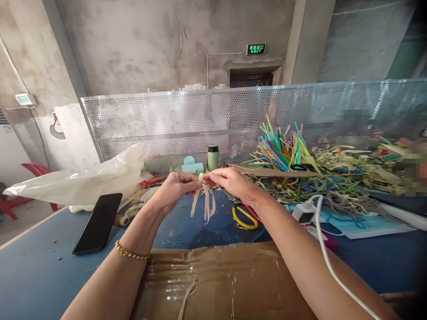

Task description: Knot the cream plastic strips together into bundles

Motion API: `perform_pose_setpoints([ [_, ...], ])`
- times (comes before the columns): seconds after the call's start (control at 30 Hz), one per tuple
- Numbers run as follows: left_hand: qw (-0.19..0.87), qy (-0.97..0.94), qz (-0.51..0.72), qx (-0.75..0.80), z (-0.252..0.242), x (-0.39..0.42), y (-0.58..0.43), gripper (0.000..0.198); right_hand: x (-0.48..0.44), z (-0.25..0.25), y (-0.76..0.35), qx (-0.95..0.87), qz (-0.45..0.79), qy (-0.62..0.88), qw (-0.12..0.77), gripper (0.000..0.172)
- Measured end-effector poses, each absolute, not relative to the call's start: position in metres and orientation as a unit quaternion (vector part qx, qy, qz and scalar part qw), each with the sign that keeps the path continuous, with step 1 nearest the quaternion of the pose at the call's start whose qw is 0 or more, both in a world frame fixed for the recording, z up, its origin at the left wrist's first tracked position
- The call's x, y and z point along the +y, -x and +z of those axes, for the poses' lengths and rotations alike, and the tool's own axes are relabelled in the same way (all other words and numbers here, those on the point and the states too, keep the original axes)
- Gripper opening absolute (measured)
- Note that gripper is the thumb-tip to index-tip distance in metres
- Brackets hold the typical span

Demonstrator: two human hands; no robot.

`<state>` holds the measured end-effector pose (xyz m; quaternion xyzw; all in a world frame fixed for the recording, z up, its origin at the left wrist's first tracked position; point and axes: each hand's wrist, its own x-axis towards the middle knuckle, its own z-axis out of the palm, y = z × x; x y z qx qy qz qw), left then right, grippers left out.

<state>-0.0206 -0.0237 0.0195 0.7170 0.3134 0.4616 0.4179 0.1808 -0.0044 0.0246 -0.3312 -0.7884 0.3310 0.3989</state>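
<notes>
Between my two hands hangs a small bunch of pale, flat strips [207, 202], gathered at the top with the loose ends dangling. My left hand [178, 186] pinches the bunch from the left, thumb and fingers pressed together. From the other side my right hand [230, 181] grips the top of the same strips with its fingertips. The exact point where the fingers meet is partly hidden. Below my right wrist, yellow-handled scissors or pliers [245, 218] lie on the blue table [176, 229]. A strip [187, 295] lies on the cardboard [227, 275] in front of me.
A black phone [98, 224] and a plastic bag [96, 178] lie at left. A green bottle [213, 158] stands behind my hands. At right are colourful sticks [283, 149], tangled cords [343, 202], a blue mask [367, 222] and a white cable [325, 253] crossing my forearm.
</notes>
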Motion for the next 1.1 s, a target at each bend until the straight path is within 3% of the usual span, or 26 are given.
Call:
perform_pose_setpoints([
  [0.13,0.405,-0.732,0.447,0.316,0.02,-0.025,0.021,0.017,-0.016,0.027,-0.176,-0.79,0.426,0.255,0.358,0.026],
  [0.3,0.413,-0.731,0.439,0.319,0.021,-0.027,0.02,0.021,-0.017,0.03,-0.177,-0.771,0.391,0.307,0.397,0.012],
  [0.47,0.422,-0.729,0.44,0.311,0.02,-0.027,0.02,0.018,-0.008,0.027,-0.18,-0.778,0.336,0.327,0.418,0.012],
  [0.57,0.421,-0.723,0.449,0.315,0.018,-0.024,0.021,0.019,-0.003,0.024,-0.18,-0.787,0.245,0.361,0.435,0.01],
  [0.7,0.422,-0.69,0.476,0.345,0.016,-0.018,0.022,0.022,-0.005,0.027,-0.179,-0.772,0.003,0.414,0.482,0.005],
  [0.9,0.433,-0.617,0.544,0.369,0.016,-0.014,0.022,0.017,-0.024,0.026,-0.165,-0.823,0.048,0.385,0.415,0.031],
  [1.1,0.43,-0.588,0.569,0.382,0.019,-0.017,0.02,0.018,-0.03,0.012,-0.148,-0.8,-0.111,0.47,0.356,0.017],
])
